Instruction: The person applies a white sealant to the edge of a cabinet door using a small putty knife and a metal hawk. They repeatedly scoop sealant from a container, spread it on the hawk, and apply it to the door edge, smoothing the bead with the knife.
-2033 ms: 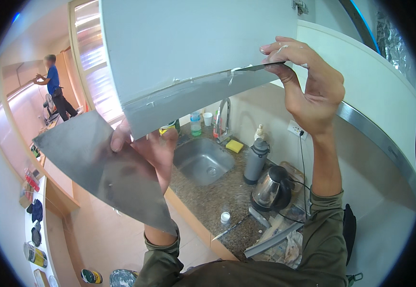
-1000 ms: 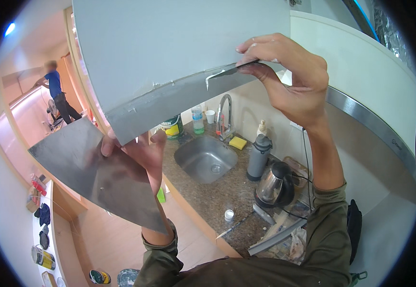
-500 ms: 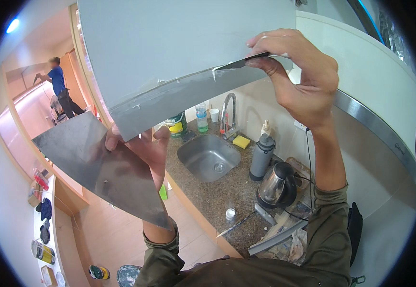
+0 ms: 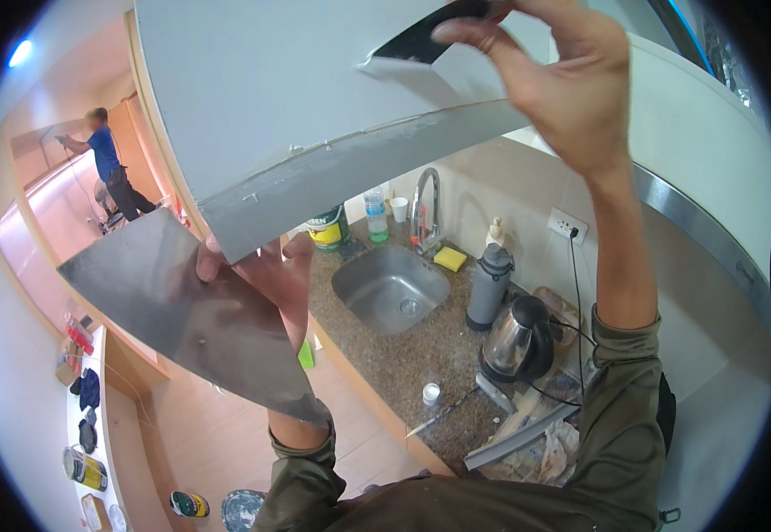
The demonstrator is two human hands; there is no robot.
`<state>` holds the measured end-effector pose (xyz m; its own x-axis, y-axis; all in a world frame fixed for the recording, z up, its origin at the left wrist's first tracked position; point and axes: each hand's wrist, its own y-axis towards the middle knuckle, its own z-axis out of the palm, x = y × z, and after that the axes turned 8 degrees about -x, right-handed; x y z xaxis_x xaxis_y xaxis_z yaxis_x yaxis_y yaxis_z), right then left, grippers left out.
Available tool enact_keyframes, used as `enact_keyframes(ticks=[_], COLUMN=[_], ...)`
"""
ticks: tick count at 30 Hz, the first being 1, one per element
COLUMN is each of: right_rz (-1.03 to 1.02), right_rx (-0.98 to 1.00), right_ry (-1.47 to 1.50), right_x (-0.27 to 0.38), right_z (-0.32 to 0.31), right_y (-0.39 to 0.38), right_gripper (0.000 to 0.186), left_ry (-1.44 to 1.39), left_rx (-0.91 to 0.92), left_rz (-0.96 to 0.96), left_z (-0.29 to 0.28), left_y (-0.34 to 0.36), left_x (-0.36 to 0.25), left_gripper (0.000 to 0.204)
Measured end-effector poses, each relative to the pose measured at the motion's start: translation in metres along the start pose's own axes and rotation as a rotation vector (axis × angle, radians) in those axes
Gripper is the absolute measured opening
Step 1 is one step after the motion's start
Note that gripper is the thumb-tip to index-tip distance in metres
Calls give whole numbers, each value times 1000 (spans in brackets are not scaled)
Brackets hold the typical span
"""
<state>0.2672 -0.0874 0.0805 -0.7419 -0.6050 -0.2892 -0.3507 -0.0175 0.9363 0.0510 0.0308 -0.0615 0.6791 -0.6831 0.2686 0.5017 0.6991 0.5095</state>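
In my raised right hand [image 4: 572,80] a dark, flat putty knife [image 4: 421,35] is pinched between thumb and fingers. White filler shows at its tip, which meets the pale grey face of a hanging box or cabinet [image 4: 297,71]. Below, a slanting lower edge [image 4: 341,164] carries smears and ragged bits of filler along its upper line. My left hand [image 4: 266,284] is by the box's lower left corner and grips a broad, grey metal plate [image 4: 182,319], thumb on its surface. Part of that hand is hidden behind the plate.
Beneath are a stone countertop [image 4: 359,381] with a sink [image 4: 394,319], tap [image 4: 430,195], yellow sponge [image 4: 449,259], grey flask [image 4: 490,288] and kettle [image 4: 517,341]. Paint tins stand on a side shelf [image 4: 120,390] and the floor. A co-worker [image 4: 106,160] stands at far left.
My right hand has lifted the putty knife from the box's lower edge up onto its face. The left hand and plate have barely moved. The co-worker's arms have shifted.
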Motion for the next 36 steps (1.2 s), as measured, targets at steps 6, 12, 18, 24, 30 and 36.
enact_keyframes(ticks=[6, 12, 18, 24, 30, 36], right_rz=[-31, -86, -97, -61, -197, -199], right_rx=[120, 57, 13, 118, 58, -21], right_ry=[-143, -213, -268, -152, -166, -174], right_x=[19, 19, 20, 32, 33, 31], right_z=[-3, 8, -8, 12, 27, 20], right_y=[-13, -12, -15, -8, 2, 1], right_gripper=[27, 26, 25, 28, 28, 25], left_ry=[671, 591, 562, 679, 667, 636], left_rx=[226, 281, 255, 349, 375, 221], left_rz=[60, 15, 10, 16, 26, 93], left_z=[-22, -32, -28, -20, -19, -20], left_y=[13, 19, 19, 15, 14, 13], left_x=[-25, -27, -24, -17, -14, -15], left_gripper=[26, 24, 22, 13, 11, 21])
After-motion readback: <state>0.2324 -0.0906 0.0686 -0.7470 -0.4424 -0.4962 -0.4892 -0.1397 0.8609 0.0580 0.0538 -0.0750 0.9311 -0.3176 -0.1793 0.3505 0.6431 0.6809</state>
